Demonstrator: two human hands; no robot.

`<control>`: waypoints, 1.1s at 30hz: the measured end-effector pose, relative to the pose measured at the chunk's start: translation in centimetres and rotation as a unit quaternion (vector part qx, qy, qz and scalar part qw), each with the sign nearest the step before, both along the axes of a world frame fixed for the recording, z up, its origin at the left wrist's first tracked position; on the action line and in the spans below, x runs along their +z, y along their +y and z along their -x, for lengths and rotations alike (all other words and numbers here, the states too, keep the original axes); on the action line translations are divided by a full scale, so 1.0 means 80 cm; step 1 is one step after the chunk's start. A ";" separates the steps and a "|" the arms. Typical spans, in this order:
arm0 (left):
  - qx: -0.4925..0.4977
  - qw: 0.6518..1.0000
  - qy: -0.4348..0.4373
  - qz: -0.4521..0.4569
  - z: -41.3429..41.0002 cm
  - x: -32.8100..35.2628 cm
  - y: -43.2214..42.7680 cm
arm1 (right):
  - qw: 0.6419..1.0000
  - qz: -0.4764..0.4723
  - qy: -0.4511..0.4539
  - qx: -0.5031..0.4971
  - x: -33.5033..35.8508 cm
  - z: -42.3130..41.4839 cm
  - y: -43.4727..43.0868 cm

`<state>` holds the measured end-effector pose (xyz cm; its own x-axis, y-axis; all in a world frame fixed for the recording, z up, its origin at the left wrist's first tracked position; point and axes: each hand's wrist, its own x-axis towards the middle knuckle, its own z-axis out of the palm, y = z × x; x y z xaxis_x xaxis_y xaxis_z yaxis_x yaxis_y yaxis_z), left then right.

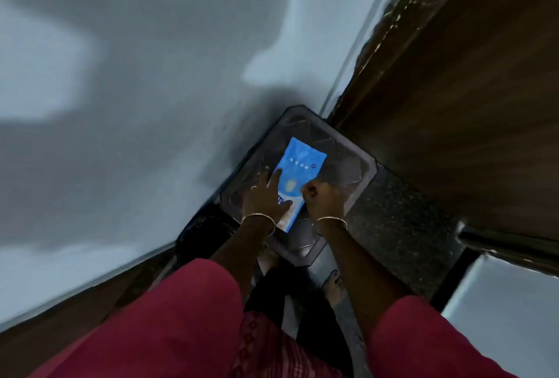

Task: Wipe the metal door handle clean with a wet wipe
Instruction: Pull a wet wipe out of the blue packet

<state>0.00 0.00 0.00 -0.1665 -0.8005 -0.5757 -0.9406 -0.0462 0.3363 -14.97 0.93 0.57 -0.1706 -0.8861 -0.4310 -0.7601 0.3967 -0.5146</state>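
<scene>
1. Wet wipe pack (298, 178): a blue, flat soft pouch lying on the dark stool top (352, 166), roughly at its middle, long side running from the near edge toward the far corner. No single wipe is out that I can see.
2. It looks light, floppy and slick-skinned, so it would likely slide or buckle if tugged one-handed; pinning the body flat and pulling at the flap near its middle seems the sound hold.
3. Left hand (266, 193) lies open, fingers spread flat on the pack's left half, pressing it down.
4. Right hand (322, 196) is curled closed at the pack's right edge; whether it pinches the flap or a wipe I cannot tell.
5. A pulled wipe should be thin, damp and limp, best bunched in the fingers.
6. Stool stands in the corner between a pale wall (151, 75) and a brown wooden door (453, 105); the metal handle is not in view.
</scene>
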 end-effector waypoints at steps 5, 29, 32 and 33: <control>-0.005 1.000 0.023 -0.016 0.009 -0.040 0.002 | 0.999 -0.024 -0.023 -0.005 -0.041 -0.015 -0.011; -0.031 0.999 -0.009 0.021 0.004 -0.085 0.000 | 0.990 0.028 0.105 0.087 -0.087 -0.035 -0.011; -0.029 0.999 0.001 0.026 0.003 -0.086 0.001 | 0.984 0.028 0.129 0.117 -0.089 -0.036 -0.013; -0.028 0.999 0.005 0.026 0.003 -0.085 0.001 | 0.982 0.027 0.136 0.129 -0.088 -0.036 -0.014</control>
<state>-0.21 0.09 -6.81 -0.2183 -0.8182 -0.5318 -0.9377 0.0249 0.3465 -12.05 -0.18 -6.48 -0.0395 -0.9354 -0.3514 -0.9441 0.1501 -0.2935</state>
